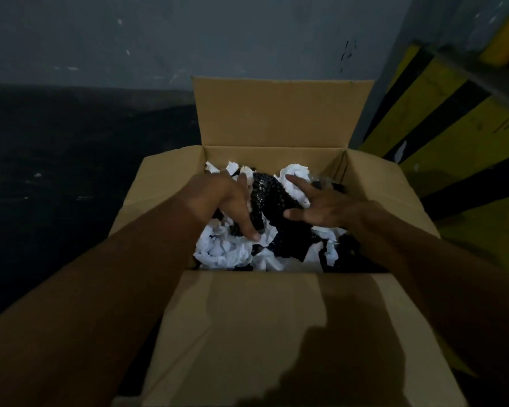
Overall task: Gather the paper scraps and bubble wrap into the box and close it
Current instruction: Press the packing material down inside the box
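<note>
Inside the open box (276, 118), our left hand (218, 201) presses spread fingers on paper scraps (224, 254), black bubble wrap (265, 195) lying between it and our splayed, empty right hand (326, 207).

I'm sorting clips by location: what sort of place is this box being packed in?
Probably a warehouse, garage or loading area, dimly lit. The bare grey wall, the dark floor and the yellow-and-black hazard striping to the right of the cardboard box point to an industrial space, not a home.
</note>
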Motion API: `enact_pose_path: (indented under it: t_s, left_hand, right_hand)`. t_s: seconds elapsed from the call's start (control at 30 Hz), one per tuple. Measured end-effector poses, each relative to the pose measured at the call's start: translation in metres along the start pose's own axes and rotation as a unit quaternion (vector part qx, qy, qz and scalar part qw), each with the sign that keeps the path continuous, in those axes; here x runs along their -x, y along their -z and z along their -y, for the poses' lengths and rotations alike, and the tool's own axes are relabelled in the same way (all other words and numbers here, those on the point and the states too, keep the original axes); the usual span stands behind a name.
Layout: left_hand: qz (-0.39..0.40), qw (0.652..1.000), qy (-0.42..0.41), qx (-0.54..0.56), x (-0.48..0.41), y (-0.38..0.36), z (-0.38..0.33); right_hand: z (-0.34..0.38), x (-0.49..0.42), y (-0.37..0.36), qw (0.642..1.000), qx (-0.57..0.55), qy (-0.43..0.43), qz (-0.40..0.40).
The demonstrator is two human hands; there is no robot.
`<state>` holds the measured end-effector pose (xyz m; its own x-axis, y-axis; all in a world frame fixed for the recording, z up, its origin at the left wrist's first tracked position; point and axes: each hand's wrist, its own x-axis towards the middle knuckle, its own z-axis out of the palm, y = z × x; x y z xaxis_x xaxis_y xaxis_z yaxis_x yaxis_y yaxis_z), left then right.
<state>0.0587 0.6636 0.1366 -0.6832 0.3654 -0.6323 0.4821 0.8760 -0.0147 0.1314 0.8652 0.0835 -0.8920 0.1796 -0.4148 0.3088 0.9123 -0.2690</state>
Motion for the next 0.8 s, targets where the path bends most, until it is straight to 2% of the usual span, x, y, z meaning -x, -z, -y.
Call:
enact_pose_path:
  t_s: [0.07,0.13,0.17,0.2,0.27,0.37,0.43,0.8]
  left_hand:
    - [-0.122,0.992,-0.019,0.006,-0.002,0.011,-0.004]
    - [-0.306,0.946,-0.055,0.094,-0.020,0.008,-0.012]
    - [-0.365,0.917,-0.074,0.142,-0.026,-0.002,-0.018]
    - [-0.388,0.903,-0.090,0.163,-0.033,-0.015,-0.026]
    - [-0.374,0.914,-0.080,0.135,-0.049,-0.045,-0.042]
    - [-0.346,0.934,0.004,0.092,-0.083,-0.079,-0.043]
    - [-0.354,0.931,0.037,0.081,-0.099,-0.085,-0.036]
    - [-0.349,0.932,0.063,0.070,-0.140,-0.105,-0.020]
  right_hand:
    - [0.003,-0.002,0.009,0.991,0.015,0.031,-0.127]
    - [0.006,-0.012,0.011,0.966,0.036,0.036,-0.254]
    - [0.007,-0.016,0.007,0.959,0.038,0.034,-0.280]
    - [0.006,-0.020,0.001,0.956,0.036,0.027,-0.289]
    - [0.004,-0.029,-0.014,0.963,0.006,-0.009,-0.270]
    - [0.002,-0.041,-0.037,0.976,-0.016,-0.047,-0.213]
    - [0.004,-0.051,-0.044,0.980,-0.016,-0.056,-0.190]
    - [-0.005,-0.091,-0.079,0.992,-0.032,-0.066,-0.105]
